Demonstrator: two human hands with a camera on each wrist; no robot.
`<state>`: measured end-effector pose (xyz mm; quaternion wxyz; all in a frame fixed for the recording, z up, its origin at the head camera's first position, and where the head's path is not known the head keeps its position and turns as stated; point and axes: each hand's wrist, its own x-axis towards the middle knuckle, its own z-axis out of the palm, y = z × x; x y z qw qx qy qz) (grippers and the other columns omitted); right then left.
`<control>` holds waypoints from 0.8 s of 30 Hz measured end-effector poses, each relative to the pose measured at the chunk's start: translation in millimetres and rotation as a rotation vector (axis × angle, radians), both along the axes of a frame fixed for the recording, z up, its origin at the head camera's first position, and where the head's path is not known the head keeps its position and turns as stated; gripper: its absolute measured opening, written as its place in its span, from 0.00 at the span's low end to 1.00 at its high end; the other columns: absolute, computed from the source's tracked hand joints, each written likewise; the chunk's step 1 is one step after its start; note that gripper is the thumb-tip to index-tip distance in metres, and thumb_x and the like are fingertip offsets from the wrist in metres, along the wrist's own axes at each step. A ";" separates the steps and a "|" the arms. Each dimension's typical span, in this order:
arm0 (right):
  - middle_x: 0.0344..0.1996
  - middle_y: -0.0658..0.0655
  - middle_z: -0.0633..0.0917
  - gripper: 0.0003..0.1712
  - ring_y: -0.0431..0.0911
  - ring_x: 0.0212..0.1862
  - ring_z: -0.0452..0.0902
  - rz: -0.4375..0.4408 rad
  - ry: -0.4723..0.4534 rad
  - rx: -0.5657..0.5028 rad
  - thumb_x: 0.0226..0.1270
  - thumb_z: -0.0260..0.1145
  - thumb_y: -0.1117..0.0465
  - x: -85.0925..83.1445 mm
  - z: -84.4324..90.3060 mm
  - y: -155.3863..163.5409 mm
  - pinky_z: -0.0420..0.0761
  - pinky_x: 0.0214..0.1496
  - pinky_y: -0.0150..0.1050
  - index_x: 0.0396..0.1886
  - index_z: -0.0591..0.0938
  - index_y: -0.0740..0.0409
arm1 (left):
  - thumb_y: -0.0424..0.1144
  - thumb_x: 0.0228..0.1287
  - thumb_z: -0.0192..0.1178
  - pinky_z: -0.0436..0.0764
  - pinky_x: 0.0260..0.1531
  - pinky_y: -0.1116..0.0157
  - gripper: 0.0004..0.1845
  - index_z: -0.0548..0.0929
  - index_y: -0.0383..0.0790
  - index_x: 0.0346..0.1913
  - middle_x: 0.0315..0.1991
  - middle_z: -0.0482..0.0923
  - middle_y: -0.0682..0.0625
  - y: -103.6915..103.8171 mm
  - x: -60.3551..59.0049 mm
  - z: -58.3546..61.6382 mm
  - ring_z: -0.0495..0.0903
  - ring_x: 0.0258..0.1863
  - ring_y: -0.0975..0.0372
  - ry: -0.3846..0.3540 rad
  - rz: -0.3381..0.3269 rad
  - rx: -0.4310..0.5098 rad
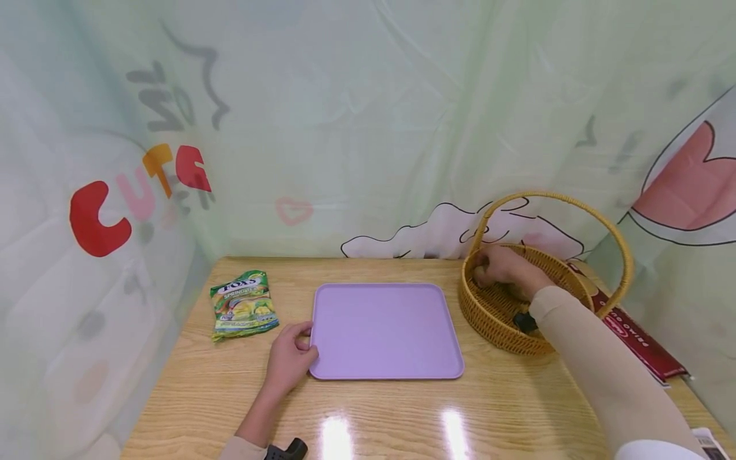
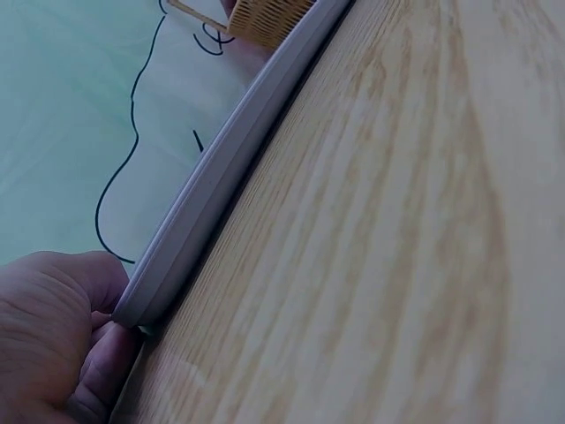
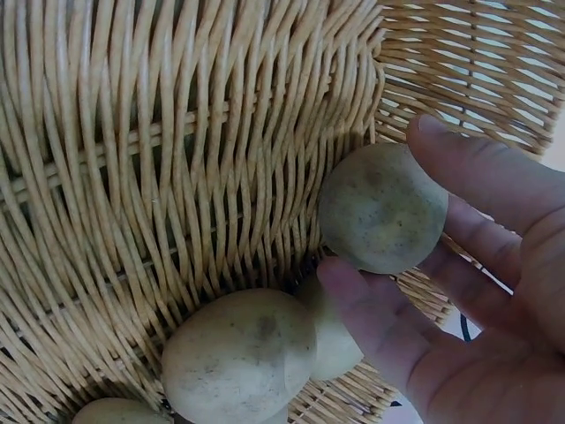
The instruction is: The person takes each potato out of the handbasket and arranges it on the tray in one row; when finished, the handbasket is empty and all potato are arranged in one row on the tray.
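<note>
My left hand (image 1: 287, 358) holds the left edge of a flat lilac tray (image 1: 385, 332), thumb and fingers pinching its rim in the left wrist view. The tray lies on the wooden table with nothing on it. Over on the right, my right hand (image 1: 506, 267) reaches inside a wicker basket (image 1: 489, 326) with a tall arched handle. Its thumb and fingers curl round a round potato (image 3: 384, 209) against the woven wall. Several more potatoes lie beneath, among them a larger pale one (image 3: 238, 353) and one partly hidden by my fingers (image 3: 375, 314).
A green Fox's candy bag (image 1: 244, 306) lies left of the tray. Behind and right of the basket is a long dark red package (image 1: 644, 342) along the table's edge. A printed curtain (image 1: 345, 128) hangs round the table's back and sides.
</note>
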<state>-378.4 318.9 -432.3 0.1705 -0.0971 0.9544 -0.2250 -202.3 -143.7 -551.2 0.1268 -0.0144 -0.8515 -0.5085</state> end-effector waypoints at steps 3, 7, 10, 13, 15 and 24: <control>0.41 0.62 0.77 0.19 0.54 0.42 0.70 -0.016 -0.019 -0.003 0.59 0.65 0.64 -1.8 -2.9 -1.1 0.71 0.40 0.44 0.50 0.75 0.65 | 0.24 0.43 0.64 0.79 0.26 0.69 0.26 0.82 0.32 0.52 0.39 0.79 0.49 -0.5 0.4 0.1 0.77 0.26 0.65 0.002 -0.001 -0.001; 0.37 0.60 0.76 0.15 0.53 0.39 0.70 -0.004 -0.020 0.030 0.60 0.63 0.64 -0.7 -5.0 -2.0 0.71 0.36 0.43 0.46 0.77 0.65 | 0.24 0.44 0.65 0.79 0.26 0.69 0.26 0.82 0.32 0.52 0.40 0.79 0.48 -0.9 1.0 1.1 0.77 0.26 0.64 -0.001 -0.005 0.005; 0.34 0.59 0.76 0.12 0.52 0.37 0.70 0.008 -0.015 0.030 0.60 0.63 0.65 1.5 -5.8 -1.0 0.70 0.33 0.42 0.43 0.78 0.64 | 0.25 0.44 0.65 0.79 0.26 0.69 0.26 0.82 0.32 0.53 0.40 0.79 0.48 -0.9 1.0 1.6 0.77 0.26 0.64 -0.008 -0.008 0.005; 0.33 0.59 0.75 0.10 0.52 0.35 0.70 0.001 -0.031 -0.027 0.60 0.62 0.67 4.5 -4.5 2.3 0.71 0.32 0.43 0.41 0.78 0.66 | 0.25 0.45 0.65 0.79 0.27 0.69 0.26 0.82 0.33 0.53 0.40 0.79 0.49 -0.4 0.8 1.9 0.77 0.27 0.64 -0.016 -0.012 0.005; 0.34 0.60 0.76 0.10 0.52 0.35 0.71 -0.010 -0.048 -0.072 0.60 0.62 0.68 6.7 -1.6 4.2 0.73 0.32 0.44 0.41 0.78 0.66 | 0.25 0.45 0.65 0.79 0.27 0.69 0.26 0.82 0.33 0.53 0.40 0.79 0.48 -0.3 0.7 2.1 0.77 0.27 0.64 -0.019 -0.014 0.004; 0.43 0.60 0.83 0.20 0.54 0.40 0.74 0.184 0.223 0.117 0.53 0.70 0.62 11.8 28.3 7.6 0.75 0.44 0.50 0.48 0.83 0.63 | 0.25 0.45 0.66 0.79 0.27 0.69 0.26 0.82 0.32 0.53 0.41 0.79 0.48 -1.7 0.3 4.4 0.77 0.27 0.64 -0.034 -0.010 0.003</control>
